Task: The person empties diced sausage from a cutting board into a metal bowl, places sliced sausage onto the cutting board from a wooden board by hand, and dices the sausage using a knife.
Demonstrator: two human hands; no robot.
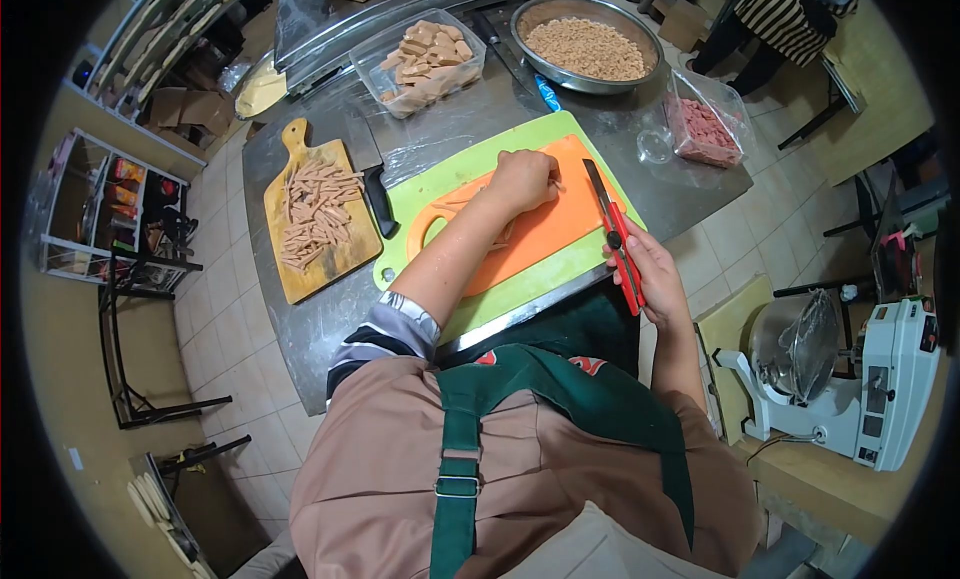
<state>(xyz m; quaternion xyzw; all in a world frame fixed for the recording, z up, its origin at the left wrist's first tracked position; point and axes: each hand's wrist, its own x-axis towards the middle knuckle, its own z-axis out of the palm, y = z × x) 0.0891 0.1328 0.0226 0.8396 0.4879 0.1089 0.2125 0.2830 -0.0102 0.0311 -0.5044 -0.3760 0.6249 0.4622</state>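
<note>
My left hand (525, 182) is curled down over the orange cutting board (575, 219), fingers closed. The end of a pale brown strip (558, 187) shows at its fingertips; the rest of its grip is hidden. More such strips lie under the wrist, partly covered by the forearm. Beneath the orange board is a larger green cutting board (425, 197). At the boards' right edge, my right hand (648, 269) is closed around a red utility knife (622, 244), whose dark blade points up and away from me. On the left, a wooden board (352, 241) bears a pile of pale brown strips (318, 207).
A black-handled knife (377, 201) lies beside the wooden board. Toward the back stand a clear bin (375, 79) of pale brown slices and a metal bowl (518, 29) of small tan bits. A clear container (735, 109) holds pink meat. Another person (785, 29) stands back right.
</note>
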